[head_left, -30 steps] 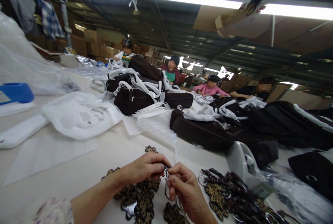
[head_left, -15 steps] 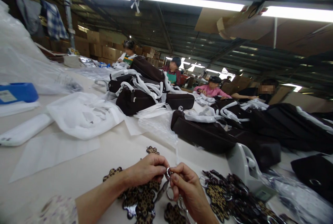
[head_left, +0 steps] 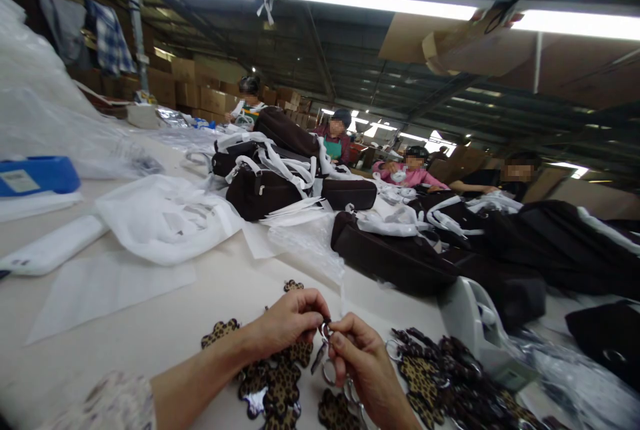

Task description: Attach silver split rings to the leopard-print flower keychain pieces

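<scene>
My left hand (head_left: 293,323) and my right hand (head_left: 364,355) meet over the table. Between their fingertips is a small metal key ring (head_left: 325,332), with thumbs and forefingers pinched on it from both sides. A dark bit shows at its top, by my left fingertips. A narrow dark strap (head_left: 318,358) hangs below the ring. More metal rings (head_left: 329,371) dangle under my right fingers, partly hidden by that hand. Leopard-print flower-shaped charms (head_left: 274,387) lie beneath my wrists. To the right is a heap of dark charms and rings (head_left: 457,370), a leopard-print piece (head_left: 420,377) among them.
A grey tape dispenser (head_left: 483,323) stands right of my hands. Dark bags (head_left: 390,253) with white-wrapped straps lie across the table. White foam wrap (head_left: 165,220), a white handheld device (head_left: 60,243) and a blue container (head_left: 40,175) are at left. Several people work across the table.
My left fingertips have shifted slightly up around the ring, and a dark bit now shows there. My right hand keeps its grip. The view has shifted a little.
</scene>
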Motion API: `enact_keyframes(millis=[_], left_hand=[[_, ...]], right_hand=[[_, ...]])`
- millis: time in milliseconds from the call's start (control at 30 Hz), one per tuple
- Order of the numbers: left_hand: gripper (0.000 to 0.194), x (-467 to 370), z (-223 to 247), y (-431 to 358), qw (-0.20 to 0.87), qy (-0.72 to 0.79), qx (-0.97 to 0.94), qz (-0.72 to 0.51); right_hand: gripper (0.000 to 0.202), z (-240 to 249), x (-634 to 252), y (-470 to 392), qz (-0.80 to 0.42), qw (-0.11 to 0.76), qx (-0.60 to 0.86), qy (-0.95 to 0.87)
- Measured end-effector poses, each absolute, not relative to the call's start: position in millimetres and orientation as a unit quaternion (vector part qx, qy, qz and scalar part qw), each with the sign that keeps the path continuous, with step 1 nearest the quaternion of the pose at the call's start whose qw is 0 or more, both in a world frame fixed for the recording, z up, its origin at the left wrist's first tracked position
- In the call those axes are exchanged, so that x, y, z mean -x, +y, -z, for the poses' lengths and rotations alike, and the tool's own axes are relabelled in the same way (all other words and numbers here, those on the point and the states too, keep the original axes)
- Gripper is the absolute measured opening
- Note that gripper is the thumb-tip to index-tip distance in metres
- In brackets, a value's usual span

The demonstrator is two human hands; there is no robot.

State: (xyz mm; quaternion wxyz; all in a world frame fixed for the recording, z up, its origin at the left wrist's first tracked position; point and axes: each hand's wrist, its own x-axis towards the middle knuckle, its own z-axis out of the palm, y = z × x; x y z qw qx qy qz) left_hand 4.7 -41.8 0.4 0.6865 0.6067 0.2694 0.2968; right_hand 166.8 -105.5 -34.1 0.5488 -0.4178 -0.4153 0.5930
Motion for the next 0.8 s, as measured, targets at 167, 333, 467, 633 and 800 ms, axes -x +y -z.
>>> enact_keyframes(millis=[167,333,467,633,800], left_hand=[[0.01,3,-2,-37,0.618,0.251,-0.696,-0.267],[0.015,7,3,-33,0.609,0.24,-0.716,-0.244],[0.027,6,3,-34,0.559,0.243,-0.747,-0.267],[0.024,4,3,-34,0.567,0.237,-0.736,-0.284],[0.025,4,4,-34,0.588,0.231,-0.716,-0.297]], right_hand=[[0.033,31,-162,-106,-0.628,0.533,0.423,-0.379],[0.033,29,-162,-107,-0.631,0.516,0.436,-0.382],[0.035,32,-163,-106,-0.626,0.528,0.434,-0.376],[0.034,33,-159,-106,-0.604,0.548,0.445,-0.37],[0.037,29,-157,-106,-0.58,0.566,0.46,-0.362]])
